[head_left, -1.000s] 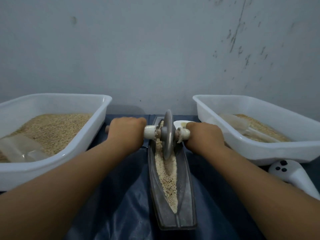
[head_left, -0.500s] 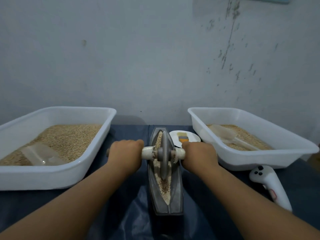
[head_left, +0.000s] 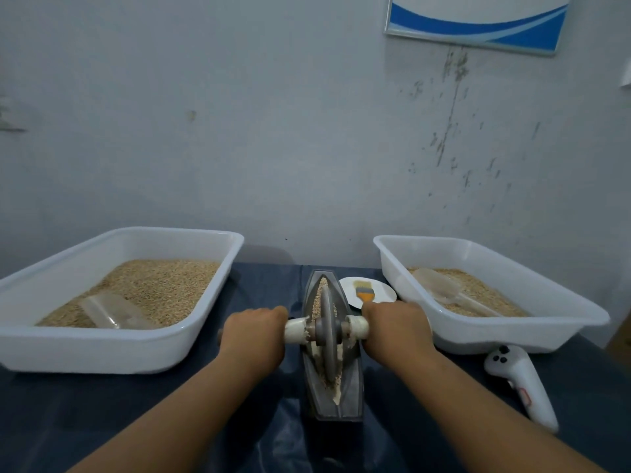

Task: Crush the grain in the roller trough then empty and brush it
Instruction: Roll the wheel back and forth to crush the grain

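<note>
From the head camera, a dark metal trough (head_left: 333,387) lies lengthwise on the dark blue table (head_left: 102,404), with pale crushed grain (head_left: 319,295) along its groove. A grey wheel (head_left: 328,331) stands upright in the groove near the middle. The left hand (head_left: 254,336) is wrapped tight around the left end of the white axle (head_left: 296,330), and the right hand (head_left: 396,331) is wrapped around the right end. Just past the trough's far end, a small brush (head_left: 364,291) rests on a white plate (head_left: 386,295). White tubs of grain sit on both sides, the left tub (head_left: 102,349) and the right tub (head_left: 495,339), each holding a clear scoop. A white controller (head_left: 519,380) lies near the right tub.
</note>
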Action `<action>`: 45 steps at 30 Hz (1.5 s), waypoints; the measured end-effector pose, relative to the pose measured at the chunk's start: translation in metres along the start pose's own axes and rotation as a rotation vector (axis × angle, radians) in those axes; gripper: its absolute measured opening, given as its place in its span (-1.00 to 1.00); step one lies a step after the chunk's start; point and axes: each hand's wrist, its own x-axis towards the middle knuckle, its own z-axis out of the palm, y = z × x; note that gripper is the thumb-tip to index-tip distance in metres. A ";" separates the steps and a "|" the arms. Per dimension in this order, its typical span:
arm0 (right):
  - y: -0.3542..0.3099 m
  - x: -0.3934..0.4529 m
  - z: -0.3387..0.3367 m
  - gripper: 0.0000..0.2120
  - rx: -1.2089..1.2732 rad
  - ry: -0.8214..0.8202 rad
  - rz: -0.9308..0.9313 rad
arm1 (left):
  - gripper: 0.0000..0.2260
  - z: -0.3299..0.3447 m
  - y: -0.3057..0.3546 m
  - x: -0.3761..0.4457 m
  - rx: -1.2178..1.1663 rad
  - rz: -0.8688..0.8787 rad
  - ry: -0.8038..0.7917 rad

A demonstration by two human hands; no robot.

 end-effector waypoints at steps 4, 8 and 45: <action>-0.001 -0.005 -0.010 -0.89 0.022 -0.052 0.007 | -0.81 -0.008 0.003 -0.003 -0.005 0.007 -0.040; -0.002 -0.015 -0.027 -0.89 0.045 -0.101 -0.005 | -0.83 -0.021 0.002 -0.013 -0.012 0.025 -0.082; 0.018 -0.016 -0.036 -0.86 0.098 -0.358 -0.031 | -0.68 -0.026 -0.007 -0.006 0.038 0.115 -0.064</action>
